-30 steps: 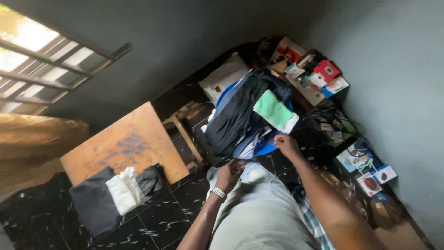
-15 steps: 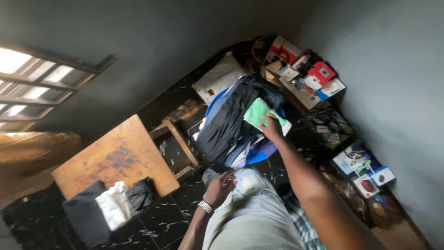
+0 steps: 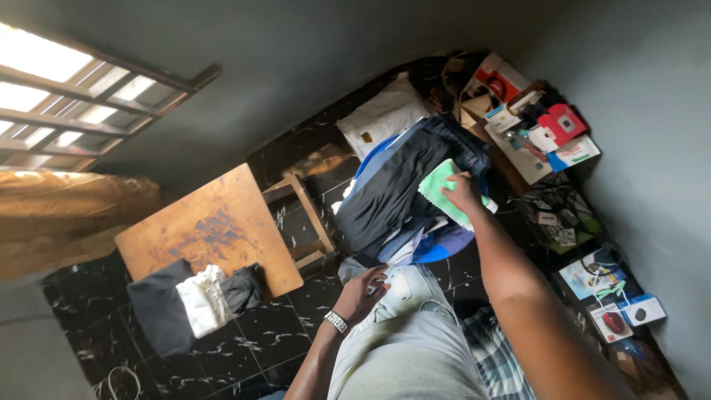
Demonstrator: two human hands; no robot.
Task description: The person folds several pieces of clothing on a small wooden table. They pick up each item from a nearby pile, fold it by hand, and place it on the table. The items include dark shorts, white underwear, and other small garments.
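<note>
My right hand (image 3: 465, 194) is closed on a light green cloth (image 3: 438, 187) that lies on top of a pile of dark clothes (image 3: 396, 191) in a blue basin (image 3: 443, 245). My left hand (image 3: 364, 290), with a wristwatch on the wrist, rests on the pale grey jeans (image 3: 404, 326) across my lap and holds their edge. A wooden table (image 3: 207, 231) stands to the left, with folded black and white clothes (image 3: 194, 300) on its near edge.
A white pillow-like bag (image 3: 381, 117) lies behind the basin. Several boxes and packages (image 3: 538, 127) line the right wall, along with small boxed gadgets (image 3: 615, 296). The floor is black marble tile (image 3: 244, 348). A barred window (image 3: 67, 89) is at the upper left.
My right hand has gone from the jeans up to the green cloth on the pile and gripped it. The left hand stays on the jeans. The camera has shifted.
</note>
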